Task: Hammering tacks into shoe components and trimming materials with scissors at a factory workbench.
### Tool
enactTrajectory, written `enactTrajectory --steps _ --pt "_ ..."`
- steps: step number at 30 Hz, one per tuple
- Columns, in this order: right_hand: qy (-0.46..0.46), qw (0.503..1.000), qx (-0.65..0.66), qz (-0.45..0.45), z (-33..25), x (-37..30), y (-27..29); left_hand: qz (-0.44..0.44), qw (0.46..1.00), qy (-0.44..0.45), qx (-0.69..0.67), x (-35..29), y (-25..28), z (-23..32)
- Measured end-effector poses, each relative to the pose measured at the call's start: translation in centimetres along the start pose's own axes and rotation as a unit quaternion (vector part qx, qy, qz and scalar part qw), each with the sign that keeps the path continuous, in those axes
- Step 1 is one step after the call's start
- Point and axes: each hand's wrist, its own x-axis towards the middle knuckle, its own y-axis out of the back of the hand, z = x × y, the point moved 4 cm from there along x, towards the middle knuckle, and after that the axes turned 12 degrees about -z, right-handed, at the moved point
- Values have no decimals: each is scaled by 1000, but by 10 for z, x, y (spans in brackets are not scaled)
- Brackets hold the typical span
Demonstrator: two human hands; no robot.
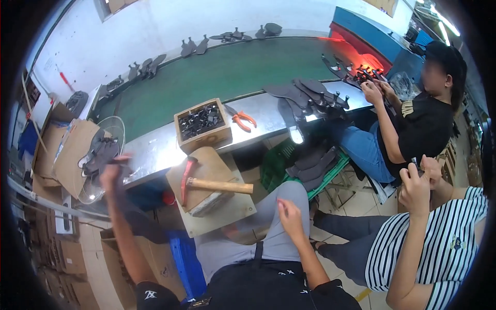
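While the left hand (110, 177) blurs beside soles (101, 155), grip unclear, the right hand (291, 218) hangs half-open near the hammer (221, 186).

one hammer (219, 185), one pair of orange-handled pliers (238, 117), one wooden box (206, 140), two co-workers (413, 124)

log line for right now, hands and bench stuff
left hand: by dark pieces, blurred, grip unclear | right hand: over thigh, nothing visibly held | hammer: on block | pliers: beside box
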Motion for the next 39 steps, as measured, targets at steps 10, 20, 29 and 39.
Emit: enactTrajectory --steps 10,20,29,39 --pt "196 961 -196 13 -93 238 1 -393 898 129 -150 -77 -224 91" --pt "-139 949 -12 -281 -15 346 -41 -321 905 182 -210 -114 -208 129" --pt "49 848 283 -446 -126 83 29 -347 814 236 -402 -130 -222 95" --pt "98 865 55 -489 -165 25 55 -374 794 253 -407 -126 -234 85"
